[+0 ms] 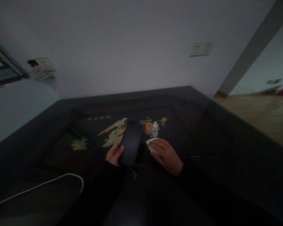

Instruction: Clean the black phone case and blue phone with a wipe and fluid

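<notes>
My left hand grips a black phone by its left edge, screen dark and facing up, just above the dark table. My right hand lies palm down with the fingers together on a small white piece, perhaps a cloth or wipe, right beside the phone. A small white dropper bottle stands upright just beyond the white piece.
The table top bears a painted bird-and-flower picture under glass. A white cable curves over its near left part and a thin wire runs on the right. Wall sockets sit above; a wooden floor lies to the right.
</notes>
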The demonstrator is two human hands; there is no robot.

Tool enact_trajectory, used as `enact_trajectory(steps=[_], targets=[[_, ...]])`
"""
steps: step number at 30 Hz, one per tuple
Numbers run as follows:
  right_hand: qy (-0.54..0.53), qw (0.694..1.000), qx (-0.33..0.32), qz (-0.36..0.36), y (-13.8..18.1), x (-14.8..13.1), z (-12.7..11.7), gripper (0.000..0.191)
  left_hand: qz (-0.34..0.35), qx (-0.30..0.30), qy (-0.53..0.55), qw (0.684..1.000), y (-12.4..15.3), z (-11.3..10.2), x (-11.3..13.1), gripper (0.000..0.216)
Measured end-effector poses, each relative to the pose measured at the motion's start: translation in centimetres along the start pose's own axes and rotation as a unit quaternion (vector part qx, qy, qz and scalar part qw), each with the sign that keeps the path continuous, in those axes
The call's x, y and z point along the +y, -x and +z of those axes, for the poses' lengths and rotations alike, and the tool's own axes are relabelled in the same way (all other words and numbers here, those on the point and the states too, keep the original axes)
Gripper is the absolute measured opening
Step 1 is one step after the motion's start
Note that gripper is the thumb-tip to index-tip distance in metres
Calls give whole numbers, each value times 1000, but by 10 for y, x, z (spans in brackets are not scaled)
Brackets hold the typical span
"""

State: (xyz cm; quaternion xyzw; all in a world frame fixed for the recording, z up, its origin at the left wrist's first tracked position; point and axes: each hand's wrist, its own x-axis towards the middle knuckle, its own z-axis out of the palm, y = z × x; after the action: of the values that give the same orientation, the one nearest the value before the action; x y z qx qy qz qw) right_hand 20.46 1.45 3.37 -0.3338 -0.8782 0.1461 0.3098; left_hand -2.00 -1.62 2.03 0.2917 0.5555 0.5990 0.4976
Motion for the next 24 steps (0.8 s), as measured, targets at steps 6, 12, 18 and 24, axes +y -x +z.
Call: enact_trajectory(steps=[6,12,18,24], targets=[[-358,910,46,203,-3,-8,-13,33,-36,-64,8,997,7,-1,10,57],[-515,809,-13,282,-9,-8,-16,50,-37,-122,-66,990,6,0,15,44],[-528,787,12,319,-8,-1,-7,53,-88,-87,15,992,0,-1,11,61],[-543,787,-30,291,-9,-1,-2,47,-79,42,38,995,-1,3,5,42]])
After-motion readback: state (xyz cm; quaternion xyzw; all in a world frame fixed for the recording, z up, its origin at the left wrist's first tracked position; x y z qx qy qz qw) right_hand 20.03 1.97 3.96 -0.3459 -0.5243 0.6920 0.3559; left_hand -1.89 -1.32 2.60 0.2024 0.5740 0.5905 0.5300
